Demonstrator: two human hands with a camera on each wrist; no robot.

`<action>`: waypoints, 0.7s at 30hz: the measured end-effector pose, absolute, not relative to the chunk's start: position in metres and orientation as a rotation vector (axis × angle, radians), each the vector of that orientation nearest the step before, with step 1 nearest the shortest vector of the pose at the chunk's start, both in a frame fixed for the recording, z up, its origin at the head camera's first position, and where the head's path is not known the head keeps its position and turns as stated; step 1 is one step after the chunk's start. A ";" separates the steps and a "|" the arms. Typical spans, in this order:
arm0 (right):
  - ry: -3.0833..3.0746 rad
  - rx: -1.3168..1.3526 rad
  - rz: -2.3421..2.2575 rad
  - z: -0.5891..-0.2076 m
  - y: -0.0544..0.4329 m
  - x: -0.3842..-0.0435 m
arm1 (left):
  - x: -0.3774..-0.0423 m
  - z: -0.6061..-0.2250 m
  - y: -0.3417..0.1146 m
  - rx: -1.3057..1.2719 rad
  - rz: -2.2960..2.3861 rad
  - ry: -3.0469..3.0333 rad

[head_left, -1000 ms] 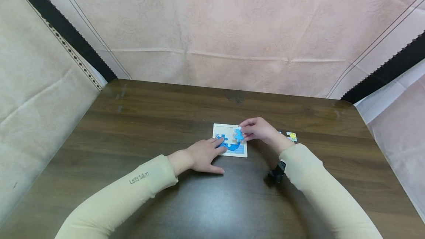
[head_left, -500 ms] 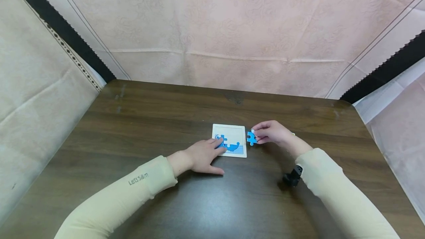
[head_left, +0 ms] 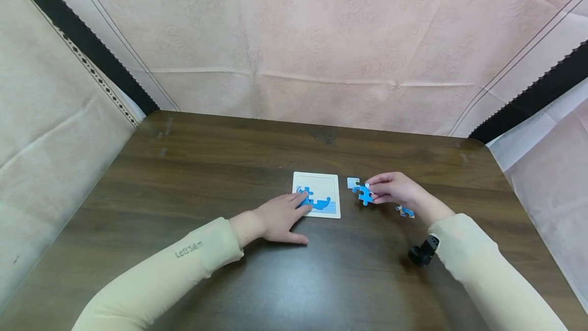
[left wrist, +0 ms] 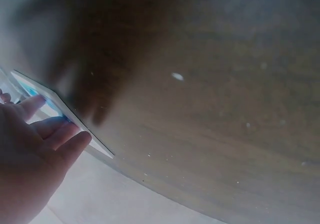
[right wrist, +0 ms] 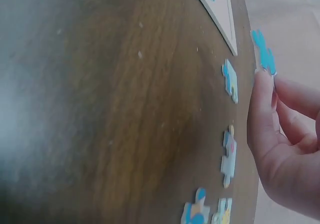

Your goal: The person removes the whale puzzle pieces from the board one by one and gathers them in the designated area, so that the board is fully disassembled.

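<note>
A white-framed jigsaw puzzle board (head_left: 324, 182) with blue shapes in it lies flat near the middle of the table. My left hand (head_left: 279, 218) rests with spread, straight fingers over its left side, hiding part of the picture. In the left wrist view the fingertips touch the board (left wrist: 59, 103). To the right of the board, my right hand (head_left: 396, 189) pinches a blue puzzle piece (head_left: 365, 196) between thumb and fingers. The right wrist view shows this piece (right wrist: 265, 53) held up above the tabletop.
Several loose puzzle pieces lie right of the board: a pale one (head_left: 352, 183) by the held piece, a blue and orange one (head_left: 405, 212) under the right forearm, and a yellow-patterned one (right wrist: 223, 213). A pale cloth (head_left: 312, 40) hangs behind the brown table (head_left: 220, 157).
My right hand has carried the blue puzzle piece from over the board away to the right, above the loose pieces. My left hand has stayed on the board.
</note>
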State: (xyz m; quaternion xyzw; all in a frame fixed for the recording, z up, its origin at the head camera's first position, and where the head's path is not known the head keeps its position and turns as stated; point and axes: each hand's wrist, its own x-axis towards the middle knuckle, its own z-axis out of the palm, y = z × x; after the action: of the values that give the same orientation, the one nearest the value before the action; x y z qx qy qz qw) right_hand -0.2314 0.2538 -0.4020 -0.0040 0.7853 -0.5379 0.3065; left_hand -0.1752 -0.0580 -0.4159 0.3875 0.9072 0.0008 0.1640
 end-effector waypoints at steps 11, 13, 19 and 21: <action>2.050 0.055 -1.441 -0.408 0.275 -0.224 | -0.167 -0.419 -0.059 1.106 -0.013 2.552; 2.044 0.068 -1.442 -0.409 0.277 -0.224 | -0.165 -0.418 -0.060 1.107 0.016 2.542; 2.052 0.081 -1.417 -0.411 0.284 -0.221 | -0.162 -0.416 -0.062 1.117 0.046 2.507; 2.060 0.075 -1.409 -0.413 0.285 -0.221 | -0.161 -0.416 -0.063 1.114 0.025 2.506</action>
State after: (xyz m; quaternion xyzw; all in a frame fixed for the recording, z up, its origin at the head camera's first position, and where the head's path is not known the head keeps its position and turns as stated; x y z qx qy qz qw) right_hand -0.2211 0.2850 -0.4131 0.0284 0.7826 -0.5352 0.3166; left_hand -0.1612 -0.0627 -0.4164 0.3981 0.8956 0.0089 0.1981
